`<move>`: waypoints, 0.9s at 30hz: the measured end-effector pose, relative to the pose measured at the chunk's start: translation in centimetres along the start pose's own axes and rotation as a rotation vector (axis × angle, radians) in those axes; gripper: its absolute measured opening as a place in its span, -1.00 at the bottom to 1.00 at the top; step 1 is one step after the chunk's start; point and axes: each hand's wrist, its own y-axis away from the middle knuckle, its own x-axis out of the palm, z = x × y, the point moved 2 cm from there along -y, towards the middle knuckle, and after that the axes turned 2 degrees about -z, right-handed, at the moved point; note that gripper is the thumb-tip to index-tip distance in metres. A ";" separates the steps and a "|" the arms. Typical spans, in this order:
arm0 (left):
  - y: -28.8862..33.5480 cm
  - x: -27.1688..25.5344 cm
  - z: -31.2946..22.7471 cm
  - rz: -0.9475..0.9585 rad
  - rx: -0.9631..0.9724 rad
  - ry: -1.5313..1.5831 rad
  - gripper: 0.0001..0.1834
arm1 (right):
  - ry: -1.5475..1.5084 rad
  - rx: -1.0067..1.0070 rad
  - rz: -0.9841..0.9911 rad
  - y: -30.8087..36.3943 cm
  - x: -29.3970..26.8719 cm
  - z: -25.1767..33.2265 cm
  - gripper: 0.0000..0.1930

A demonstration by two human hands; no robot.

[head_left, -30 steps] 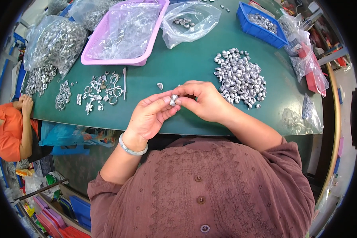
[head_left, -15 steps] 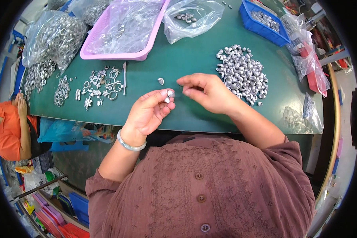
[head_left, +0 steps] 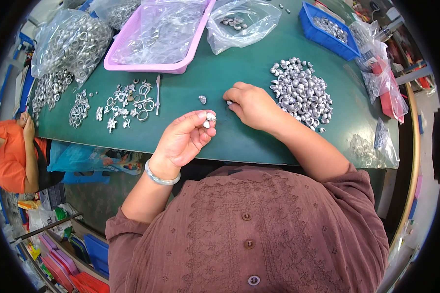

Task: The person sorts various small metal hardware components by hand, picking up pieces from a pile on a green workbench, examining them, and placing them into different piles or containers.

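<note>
My left hand (head_left: 181,141), with a pale bangle on its wrist, pinches a couple of small silver-grey curved metal pieces (head_left: 209,118) between thumb and fingers, just above the table's near edge. To its right, my right hand (head_left: 255,108) is bent down over the green table with fingers drawn together. A bit of silvery metal (head_left: 229,102) shows at its fingertips; most of that piece is hidden. One loose curved piece (head_left: 202,99) lies between and beyond the hands. Right of my right hand spreads a pile of similar curved metal pieces (head_left: 303,93).
A pink basket (head_left: 181,67) lined with plastic stands at the back, beside an open clear bag (head_left: 225,44) and a blue tray (head_left: 327,45). Rings and small castings (head_left: 127,105) lie at left near a bulging bag (head_left: 73,44). A person in orange (head_left: 12,156) sits at far left.
My right hand's fingers have curled down and closed together, with metal now showing at the tips. The left hand keeps its pinch, its pieces slightly turned. The whole view has shifted a little.
</note>
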 end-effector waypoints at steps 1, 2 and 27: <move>0.0 -0.1 0.0 0.000 0.001 0.000 -0.80 | -0.054 0.012 -0.014 -0.1 0.0 -0.2 -0.76; 0.0 -0.4 0.0 0.015 0.000 0.013 -0.80 | -0.107 0.021 -0.026 -0.1 -0.1 -0.3 -0.76; 0.0 0.2 0.5 0.063 -0.041 0.027 -0.79 | -1.380 0.413 0.172 1.3 -1.4 2.5 -0.73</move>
